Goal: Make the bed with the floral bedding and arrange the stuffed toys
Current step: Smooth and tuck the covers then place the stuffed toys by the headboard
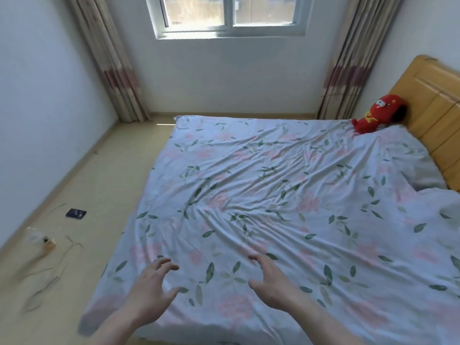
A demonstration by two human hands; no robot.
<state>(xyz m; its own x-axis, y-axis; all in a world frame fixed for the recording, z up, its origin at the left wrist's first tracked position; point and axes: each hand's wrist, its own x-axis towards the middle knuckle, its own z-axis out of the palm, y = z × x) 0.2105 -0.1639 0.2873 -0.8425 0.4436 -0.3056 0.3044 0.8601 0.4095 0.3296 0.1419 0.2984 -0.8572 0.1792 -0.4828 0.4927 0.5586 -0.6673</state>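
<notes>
1. Small bedroom with pale walls, a window (230, 14) at the far end and striped curtains (112, 70) hanging down either side of it.
2. Floral sheet (261, 183) was spread over pretty much the whole bed, white with pink flowers and green leaves, and it was really wrinkled through the middle.
3. Red stuffed toy (379, 115) sat at the far right corner of the bed, leaning on the wooden headboard (435, 108).
4. Left hand (151, 282) was just above the near edge of the sheet, fingers spread and slightly bent, holding nothing.
5. Right hand (272, 280) was just beside it, same deal, fingers loose and empty. Couldn't tell if either was actually touching the fabric.
6. On the beige floor to the left: a dark card-like thing (76, 213), a blurry clear bottle (41, 241) and some thin wires (72, 242).
</notes>
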